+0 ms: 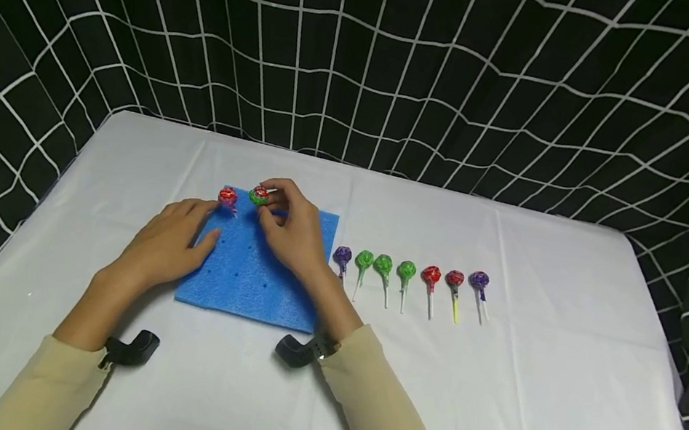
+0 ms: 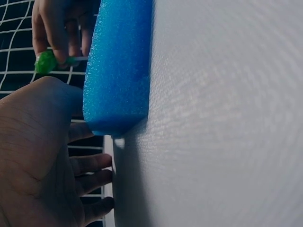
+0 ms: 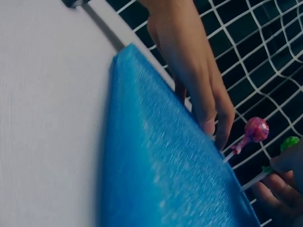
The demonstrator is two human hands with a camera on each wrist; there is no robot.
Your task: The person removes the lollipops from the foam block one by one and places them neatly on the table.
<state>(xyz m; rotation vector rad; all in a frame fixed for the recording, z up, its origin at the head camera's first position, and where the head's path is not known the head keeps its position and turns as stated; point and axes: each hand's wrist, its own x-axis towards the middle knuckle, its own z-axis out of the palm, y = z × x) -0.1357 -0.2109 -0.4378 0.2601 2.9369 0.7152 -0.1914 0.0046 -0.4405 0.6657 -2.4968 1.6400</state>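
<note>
A blue foam block (image 1: pixel 247 297) lies on the white table. A pink-red lollipop (image 1: pixel 228 197) stands upright with its stick in the foam's far left corner. Beside it, my right hand (image 1: pixel 297 234) pinches a green lollipop (image 1: pixel 257 196) with red on its wrapper. In the right wrist view the green lollipop's stick (image 3: pixel 254 180) meets the foam's top; how deep it sits cannot be seen. My left hand (image 1: pixel 165 241) rests at the foam's left edge, fingers extended, thumb over the top, holding no lollipop. Several small holes dot the foam.
Right of the foam lies a row of several lollipops: purple ones (image 1: pixel 478 280), green ones (image 1: pixel 383 264) and red ones (image 1: pixel 431 275), sticks pointing toward me. A black cloth with white netting (image 1: pixel 354 55) surrounds the table's back and sides. Each wrist wears a black camera (image 1: pixel 134 348).
</note>
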